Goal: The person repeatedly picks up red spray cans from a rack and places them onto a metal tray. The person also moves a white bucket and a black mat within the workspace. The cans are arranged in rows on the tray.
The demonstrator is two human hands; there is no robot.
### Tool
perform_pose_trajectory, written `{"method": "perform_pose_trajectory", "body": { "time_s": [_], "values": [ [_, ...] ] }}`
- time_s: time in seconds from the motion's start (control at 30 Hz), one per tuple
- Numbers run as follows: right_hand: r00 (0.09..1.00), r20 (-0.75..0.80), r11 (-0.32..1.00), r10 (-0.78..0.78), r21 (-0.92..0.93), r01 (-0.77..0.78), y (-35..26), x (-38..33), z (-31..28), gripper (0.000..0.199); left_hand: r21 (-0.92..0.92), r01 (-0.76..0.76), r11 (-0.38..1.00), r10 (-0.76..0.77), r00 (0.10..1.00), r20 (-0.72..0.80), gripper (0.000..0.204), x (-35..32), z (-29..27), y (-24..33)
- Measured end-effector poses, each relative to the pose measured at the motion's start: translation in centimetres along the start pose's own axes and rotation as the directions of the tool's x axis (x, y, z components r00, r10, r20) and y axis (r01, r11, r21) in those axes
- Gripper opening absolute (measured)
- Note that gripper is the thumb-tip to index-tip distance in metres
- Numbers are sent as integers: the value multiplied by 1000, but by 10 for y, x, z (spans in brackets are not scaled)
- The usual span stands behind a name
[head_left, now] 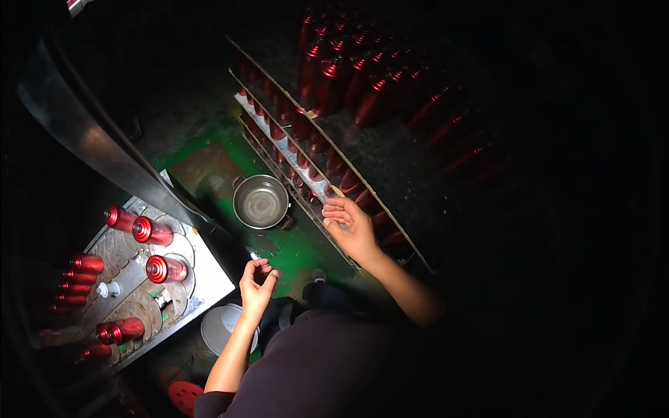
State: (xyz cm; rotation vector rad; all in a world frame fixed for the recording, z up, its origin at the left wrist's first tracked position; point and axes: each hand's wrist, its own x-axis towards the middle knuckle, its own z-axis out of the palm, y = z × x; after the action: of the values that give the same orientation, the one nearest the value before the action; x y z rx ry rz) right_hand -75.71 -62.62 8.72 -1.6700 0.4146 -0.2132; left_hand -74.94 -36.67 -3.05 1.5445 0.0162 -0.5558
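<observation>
Two hands work over a green floor (209, 150). The right hand (354, 226) lies open, fingers spread, on the near end of a tray (327, 182) of red bottles (300, 125), touching its edge. The left hand (256, 282) hangs half-curled, gripping nothing, beside a metal plate (202, 275) bearing more red bottles. A steel pot (260, 201) sits between them.

Single head-worn fisheye view, straight down, near the green floor (209, 150).
</observation>
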Motion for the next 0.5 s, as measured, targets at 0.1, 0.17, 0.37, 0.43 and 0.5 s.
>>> {"method": "perform_pose_trajectory", "body": {
  "time_s": [0.1, 0.17, 0.37, 0.43, 0.5],
  "values": [
    [967, -250, 991, -59, -129, 27, 4, -7, -100, 43, 115, -189, 975, 166, 969, 184, 35, 39, 86, 47],
    [884, -460, 988, -82, -151, 13, 12, -13, -161, 48, 200, -348, 916, 284, 914, 289, 38, 75, 137, 81],
    [543, -810, 937, -222, -332, -112, 33, -26, -325, 73, 112, -598, 793, 549, 783, 292, 49, 173, 266, 113],
    [562, -794, 916, -232, -373, -148, 40, -22, -365, 83, 178, -621, 763, 573, 778, 257, 67, 195, 299, 119],
    [553, -783, 919, -283, -387, -78, 39, 5, -381, 92, 279, -661, 697, 647, 747, 153, 89, 219, 334, 143]
  ]
}}
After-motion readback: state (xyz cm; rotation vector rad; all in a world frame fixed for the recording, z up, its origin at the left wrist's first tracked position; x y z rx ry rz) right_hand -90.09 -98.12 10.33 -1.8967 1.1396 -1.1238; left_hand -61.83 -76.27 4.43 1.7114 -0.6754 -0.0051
